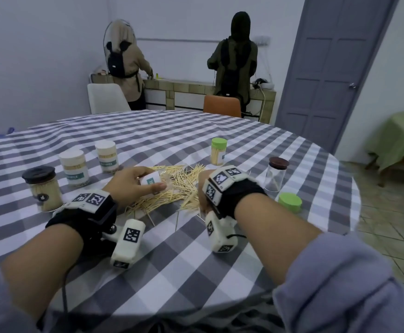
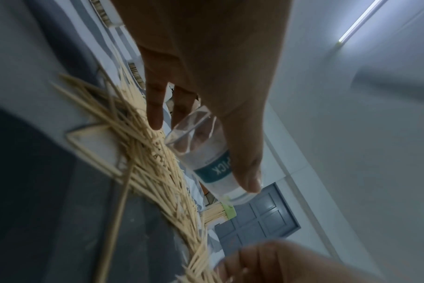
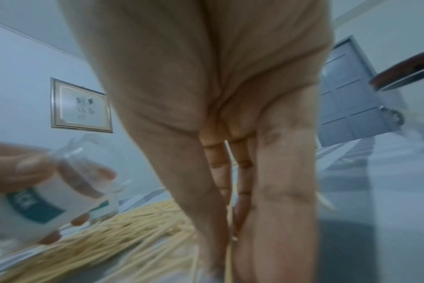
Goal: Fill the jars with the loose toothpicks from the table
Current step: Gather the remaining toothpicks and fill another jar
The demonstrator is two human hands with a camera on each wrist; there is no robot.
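Clear jar [image 1: 153, 180] lies tilted in the left hand [image 1: 130, 186], thumb and fingers curled round it. Right hand [image 1: 204, 188] fingers, pressed together, pinch toothpicks [image 1: 181, 186].

Toothpick pile [image 1: 172, 186] at table [image 1: 220, 272] centre. Left of pile — three lidded jars [image 1: 74, 168] in row. Behind pile, one jar [image 1: 218, 151]; right, another jar [image 1: 276, 174], loose lid [image 1: 290, 202] before it. Two chairs [image 1: 222, 106] behind table.
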